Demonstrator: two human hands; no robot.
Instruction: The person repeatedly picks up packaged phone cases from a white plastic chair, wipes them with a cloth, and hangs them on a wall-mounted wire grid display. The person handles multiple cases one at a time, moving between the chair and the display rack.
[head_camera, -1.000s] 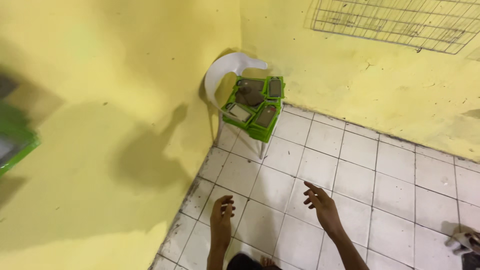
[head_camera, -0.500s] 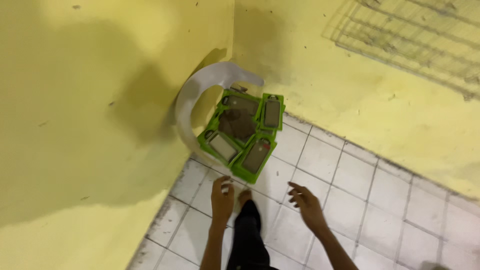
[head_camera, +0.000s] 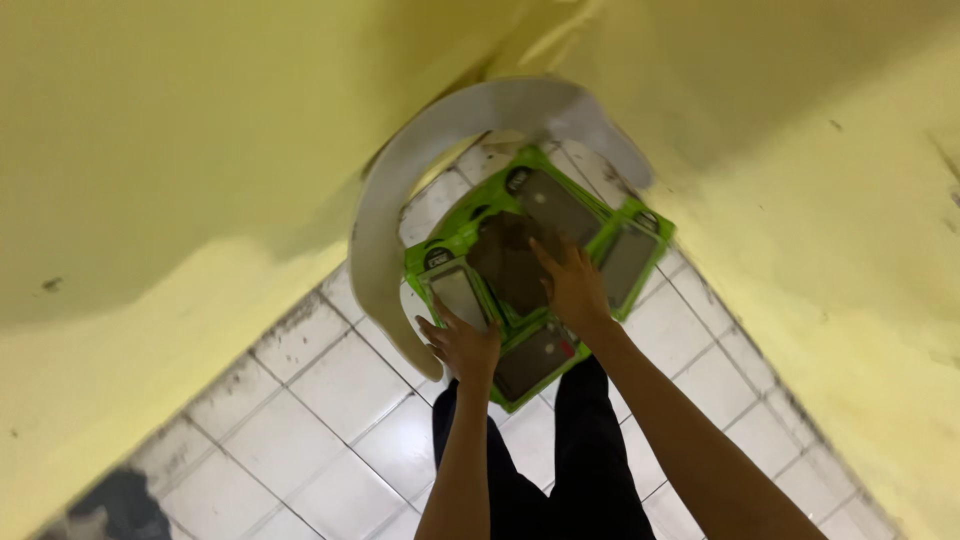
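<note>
Several flat green packages (head_camera: 530, 255) with dark windows lie piled on the seat of a white plastic chair (head_camera: 385, 215) in the corner of two yellow walls. My right hand (head_camera: 572, 288) lies flat on the middle of the pile, fingers stretched towards the chair's back. My left hand (head_camera: 462, 347) rests at the near end of the left package (head_camera: 455, 292), thumb spread out to the left. Neither hand has lifted anything. My dark trouser legs (head_camera: 590, 450) stand right against the chair's front.
Yellow walls (head_camera: 180, 130) close the corner on the left and right of the chair. White floor tiles (head_camera: 330, 400) with dark grout run under and in front of it. A dark patch (head_camera: 110, 505) shows at the lower left.
I have stepped up to the chair and the view has closed in from above. Both hands have moved from the air above the floor onto the green packages.
</note>
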